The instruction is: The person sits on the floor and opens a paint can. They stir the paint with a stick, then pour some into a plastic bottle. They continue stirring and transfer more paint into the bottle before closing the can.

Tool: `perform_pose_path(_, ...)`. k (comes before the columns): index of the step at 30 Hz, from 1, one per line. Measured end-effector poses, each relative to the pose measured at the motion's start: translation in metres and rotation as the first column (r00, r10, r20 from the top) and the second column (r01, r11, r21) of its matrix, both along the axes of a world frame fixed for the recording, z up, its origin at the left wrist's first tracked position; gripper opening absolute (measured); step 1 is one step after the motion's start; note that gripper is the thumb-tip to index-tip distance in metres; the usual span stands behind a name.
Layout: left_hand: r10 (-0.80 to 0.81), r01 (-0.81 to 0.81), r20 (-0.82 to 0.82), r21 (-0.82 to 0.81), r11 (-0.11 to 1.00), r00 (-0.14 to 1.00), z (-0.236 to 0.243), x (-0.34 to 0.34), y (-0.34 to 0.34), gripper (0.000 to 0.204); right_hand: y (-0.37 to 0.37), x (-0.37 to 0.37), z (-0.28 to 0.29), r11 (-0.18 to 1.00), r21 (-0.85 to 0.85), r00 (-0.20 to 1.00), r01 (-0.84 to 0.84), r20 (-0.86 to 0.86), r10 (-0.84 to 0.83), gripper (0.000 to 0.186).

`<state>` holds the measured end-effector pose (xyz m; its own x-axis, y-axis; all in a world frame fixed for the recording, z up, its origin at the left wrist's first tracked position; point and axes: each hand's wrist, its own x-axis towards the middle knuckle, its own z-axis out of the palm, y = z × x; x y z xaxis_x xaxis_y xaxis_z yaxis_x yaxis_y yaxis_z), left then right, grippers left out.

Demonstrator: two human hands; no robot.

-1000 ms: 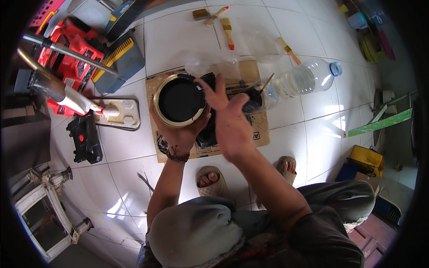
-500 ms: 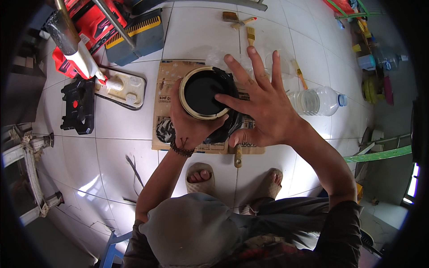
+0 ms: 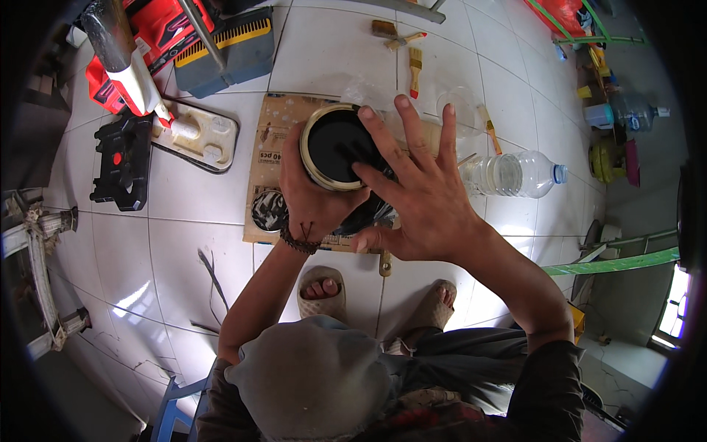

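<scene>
A round can of glossy black liquid [image 3: 331, 144], likely paint, is tilted a little over the cardboard. My left hand [image 3: 313, 199] wraps its left and near side. Over the can's right edge, my right hand [image 3: 431, 199] is open with fingers spread; its index finger reaches over the mouth, and I cannot tell whether it touches the rim. Crumpled black plastic [image 3: 361, 216] sits beneath the can's right side, partly covered by my hands. Beside my left wrist lies a round lid smeared with black [image 3: 269, 211]. A wooden handle [image 3: 385, 264] pokes out below my right thumb.
Printed cardboard [image 3: 263, 162] covers the white tiles. To the right lies a clear plastic bottle [image 3: 526, 174]. Farther off are a dark-bristled brush [image 3: 384, 29], a yellow-handled brush [image 3: 415, 72] and another brush [image 3: 489, 130]. A black case part [image 3: 122, 162] and a beige-lined tray [image 3: 210, 132] are left.
My right hand has shifted slightly nearer and to the left, fingers still spread. My left hand keeps its hold on the can. The whole view has moved a little.
</scene>
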<state>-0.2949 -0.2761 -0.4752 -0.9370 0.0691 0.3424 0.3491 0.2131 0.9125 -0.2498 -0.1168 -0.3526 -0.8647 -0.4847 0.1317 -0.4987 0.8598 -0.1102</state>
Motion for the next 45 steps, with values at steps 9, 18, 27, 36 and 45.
perform_pose_path(9, 0.026, -0.027, -0.016, -0.046, 0.999, 1.0, -0.001, -0.004, -0.014, 0.112, 0.01, 0.008, 0.024, 0.988, -0.072, 0.99, 0.137, 0.051, -0.134, 0.084)
perform_pose_path(18, -0.101, 0.101, 0.024, -0.011, 0.995, 0.995, 0.012, -0.008, -0.014, 0.12, -0.009, 0.011, -0.067, 0.377, -0.783, 0.862, 0.494, 0.498, -0.096, 0.09)
perform_pose_path(27, -0.218, 0.214, 0.035, 0.1, 0.972, 0.975, 0.007, -0.009, -0.019, 0.121, -0.014, -0.008, -0.044, 0.423, -0.75, 0.857, 0.509, 0.49, -0.161, 0.104)
perform_pose_path(36, -0.255, 0.252, 0.014, 0.112, 0.961, 0.967, 0.015, -0.012, -0.018, 0.118, 0.0, -0.017, -0.055, 0.128, -0.86, 0.861, 0.493, 0.504, 0.071, 0.102)
perform_pose_path(45, -0.299, 0.296, -0.004, 0.142, 0.944, 0.954, 0.01, -0.013, -0.023, 0.116, 0.012, -0.037, -0.041, 0.031, -0.816, 0.802, 0.577, 0.574, 0.164, 0.108)
